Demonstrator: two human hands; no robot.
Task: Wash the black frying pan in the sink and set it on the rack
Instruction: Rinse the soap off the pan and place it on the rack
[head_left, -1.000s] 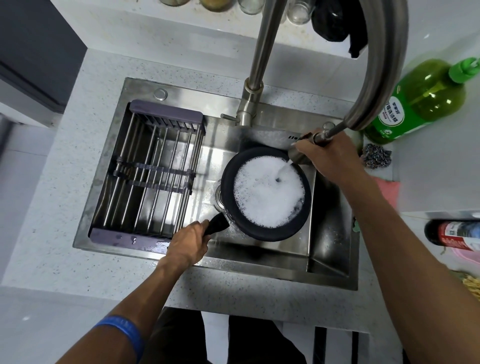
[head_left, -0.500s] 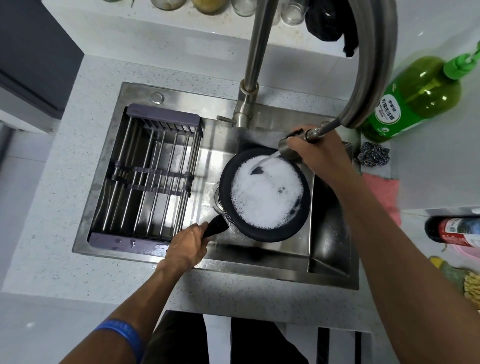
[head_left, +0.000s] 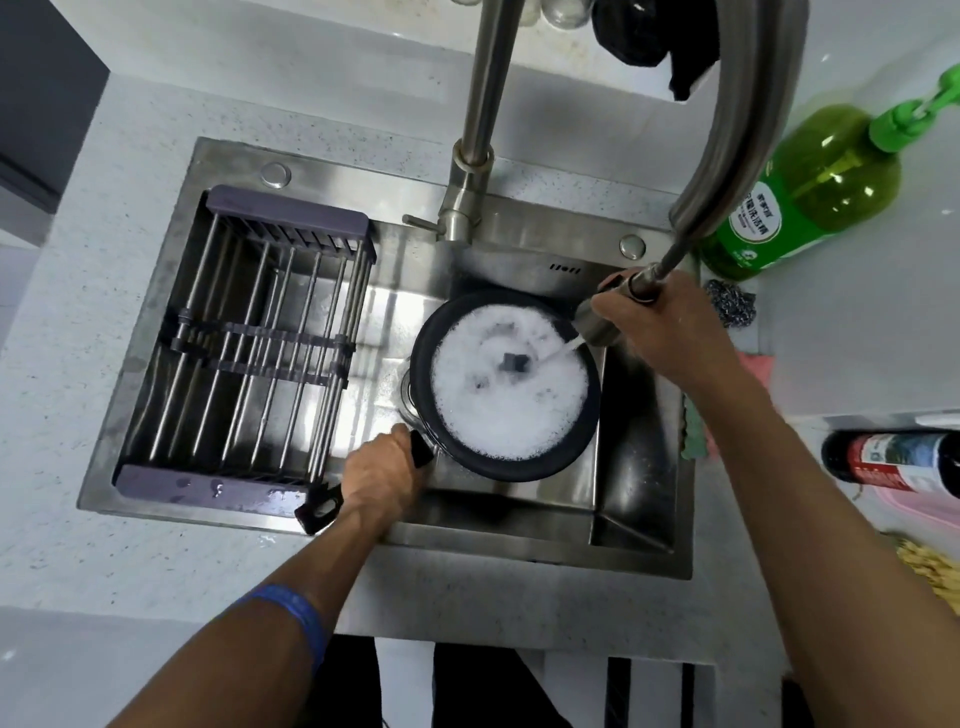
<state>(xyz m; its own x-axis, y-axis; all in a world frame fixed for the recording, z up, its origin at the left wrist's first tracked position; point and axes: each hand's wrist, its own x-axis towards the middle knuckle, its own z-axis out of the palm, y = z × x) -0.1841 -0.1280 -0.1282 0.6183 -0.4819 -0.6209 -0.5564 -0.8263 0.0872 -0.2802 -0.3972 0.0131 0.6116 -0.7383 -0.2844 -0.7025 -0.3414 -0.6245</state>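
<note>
The black frying pan (head_left: 524, 465) sits in the steel sink (head_left: 639, 525), its inside covered in white foam with a few dark bare patches. My left hand (head_left: 382, 480) grips the pan's black handle, whose end pokes out below my wrist. My right hand (head_left: 660, 322) holds the pull-out spray head (head_left: 597, 325) at the pan's upper right rim. A thin jet of water runs from it into the foam. The metal-bar rack (head_left: 260, 343) with purple ends spans the sink's left half and holds nothing.
The tall steel tap (head_left: 470, 176) rises behind the sink, and its hose arcs over to my right hand. A green soap bottle (head_left: 810, 192), a steel scourer (head_left: 732, 309) and a pink cloth (head_left: 758, 364) lie on the right counter. A dark red-labelled bottle (head_left: 893, 460) lies further right.
The spray head has moved from over the pan's middle to its upper right rim, and the jet has opened more dark patches in the foam. My left hand has slid up the handle.
</note>
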